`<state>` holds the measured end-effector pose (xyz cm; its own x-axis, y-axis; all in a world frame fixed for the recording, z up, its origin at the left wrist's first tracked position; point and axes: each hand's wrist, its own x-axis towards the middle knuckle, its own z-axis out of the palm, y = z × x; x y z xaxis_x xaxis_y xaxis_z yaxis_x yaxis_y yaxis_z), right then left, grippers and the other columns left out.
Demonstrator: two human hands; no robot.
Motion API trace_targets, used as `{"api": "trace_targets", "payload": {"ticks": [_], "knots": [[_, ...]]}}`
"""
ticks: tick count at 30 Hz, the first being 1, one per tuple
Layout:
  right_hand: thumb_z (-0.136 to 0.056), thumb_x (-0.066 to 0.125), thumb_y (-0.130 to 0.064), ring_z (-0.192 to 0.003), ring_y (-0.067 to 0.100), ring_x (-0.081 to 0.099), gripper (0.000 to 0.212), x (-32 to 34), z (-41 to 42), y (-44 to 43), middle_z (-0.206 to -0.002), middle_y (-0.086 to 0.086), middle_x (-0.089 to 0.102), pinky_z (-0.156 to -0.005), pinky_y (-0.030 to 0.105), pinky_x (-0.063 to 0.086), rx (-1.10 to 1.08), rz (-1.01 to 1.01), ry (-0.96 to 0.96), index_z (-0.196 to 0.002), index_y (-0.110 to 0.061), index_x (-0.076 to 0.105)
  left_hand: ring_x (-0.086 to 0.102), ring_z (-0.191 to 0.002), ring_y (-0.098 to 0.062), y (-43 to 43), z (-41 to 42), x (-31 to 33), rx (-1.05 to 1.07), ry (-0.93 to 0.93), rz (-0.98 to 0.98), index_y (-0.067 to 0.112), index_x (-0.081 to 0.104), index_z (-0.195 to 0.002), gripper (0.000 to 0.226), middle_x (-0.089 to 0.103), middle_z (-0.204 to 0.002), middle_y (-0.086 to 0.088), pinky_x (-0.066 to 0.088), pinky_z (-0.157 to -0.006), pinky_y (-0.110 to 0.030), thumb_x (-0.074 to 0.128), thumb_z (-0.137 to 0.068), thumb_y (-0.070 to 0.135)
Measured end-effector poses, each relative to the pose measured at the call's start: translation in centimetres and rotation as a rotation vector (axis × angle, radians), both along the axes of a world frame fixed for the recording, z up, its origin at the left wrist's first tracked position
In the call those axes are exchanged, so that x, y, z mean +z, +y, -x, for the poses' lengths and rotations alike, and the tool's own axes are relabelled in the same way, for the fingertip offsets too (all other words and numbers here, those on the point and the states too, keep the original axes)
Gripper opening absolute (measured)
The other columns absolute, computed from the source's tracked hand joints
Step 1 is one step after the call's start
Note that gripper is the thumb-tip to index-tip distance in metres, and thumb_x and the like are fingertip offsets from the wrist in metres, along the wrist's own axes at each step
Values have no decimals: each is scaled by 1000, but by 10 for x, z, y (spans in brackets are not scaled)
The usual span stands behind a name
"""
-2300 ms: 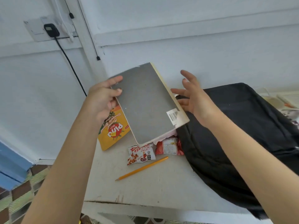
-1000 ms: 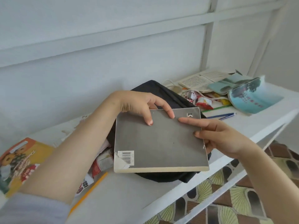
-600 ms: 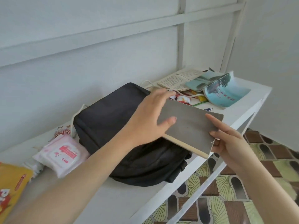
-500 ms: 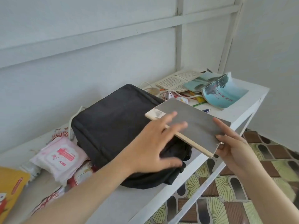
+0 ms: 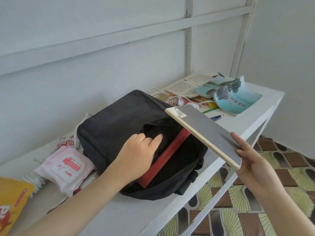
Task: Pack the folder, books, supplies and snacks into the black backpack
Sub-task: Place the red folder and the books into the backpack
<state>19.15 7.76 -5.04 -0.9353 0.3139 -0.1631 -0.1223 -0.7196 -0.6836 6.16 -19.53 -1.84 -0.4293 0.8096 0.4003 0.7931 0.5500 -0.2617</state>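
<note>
Our left hand (image 5: pixel 139 155) holds the black backpack (image 5: pixel 115 120) open, fingers apparently hooked under its fabric; our right hand (image 5: pixel 252 162) pinches the grey book (image 5: pixel 204 132), which should next angle inside.

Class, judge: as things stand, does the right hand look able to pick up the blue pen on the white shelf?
Probably not: the right hand grips the flat grey book, so its fingers are occupied, though the slim blue pen's visible end lies bare.
</note>
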Motion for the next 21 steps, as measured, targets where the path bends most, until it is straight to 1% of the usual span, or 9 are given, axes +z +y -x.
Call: {"api": "trace_targets", "payload": {"ticks": [2, 3, 5, 6, 8, 11, 14, 18, 21], "knots": [[-20, 93, -15, -68, 16, 71, 82, 4, -1, -4, -119, 13, 64, -49, 20, 56, 9, -5, -1, -100, -15, 76, 54, -59, -20, 2, -9, -9, 159, -64, 72, 6, 58, -122, 52, 63, -65, -3, 45, -56, -31, 56, -84, 42], [-36, 90, -13, -67, 16, 71, 63, 6, 0, -7, -122, 14, 62, -49, 20, 56, 12, -7, -14, -98, -16, 76, 55, -59, -19, 5, -13, -11, 212, -96, 118, 6, 56, -124, 65, 63, -64, -3, 46, -56, -30, 64, -77, 51], [-79, 61, -2, -66, 16, 71, 27, 9, 2, -11, -127, 15, 58, -47, 19, 56, 19, 22, -11, -96, -17, 76, 57, -68, -18, 11, -18, -7, 316, -116, 152, 7, 44, -134, 81, 63, -73, -3, 41, -61, -27, 67, -74, 57], [-89, 45, 3, -65, 16, 71, 37, 8, 3, -11, -128, 16, 57, -47, 19, 56, 32, 21, -14, -95, -17, 76, 57, -76, -19, 14, -17, -3, 355, -161, 146, 10, 32, -141, 82, 63, -81, -2, 38, -64, -26, 62, -79, 55], [-94, 33, 5, -65, 17, 71, 48, 7, 3, -11, -126, 16, 57, -48, 19, 56, 42, -9, -34, -93, -17, 77, 58, -85, -20, 14, -6, 1, 360, -247, 43, 18, 17, -144, 74, 61, -90, -1, 37, -66, -26, 55, -88, 45], [-94, 33, 4, -65, 17, 71, 48, 10, 1, -12, -125, 15, 58, -49, 20, 56, 48, -42, -56, -94, -17, 76, 62, -80, -26, 7, 12, 21, 281, -383, -103, 32, 19, -143, 61, 65, -85, -6, 44, -71, -33, 51, -91, 23], [-95, 33, 4, -64, 17, 71, 47, 9, 0, -12, -122, 15, 58, -48, 19, 56, 37, -31, -81, -95, -15, 76, 58, -67, -19, -9, 35, 37, 236, -544, -135, 51, 24, -134, 56, 57, -72, -4, 47, -69, -36, 38, -95, 12], [-96, 32, 4, -59, 15, 69, 41, 6, -1, -17, -116, 15, 60, -48, 19, 54, 42, -59, -127, -106, -13, 68, 59, -82, -21, -24, 53, 30, 280, -562, -112, 55, 44, -120, 54, 57, -97, -3, 48, -77, -38, 27, -96, 9], [-96, 32, 5, -50, 11, 64, 39, 0, -1, -24, -104, 14, 59, -47, 24, 56, 48, -126, -190, -111, -10, 65, 57, -76, -19, -22, 45, 21, 322, -474, -57, 53, 39, -128, 41, 48, -100, 1, 47, -67, -31, 29, -98, 26]]}}
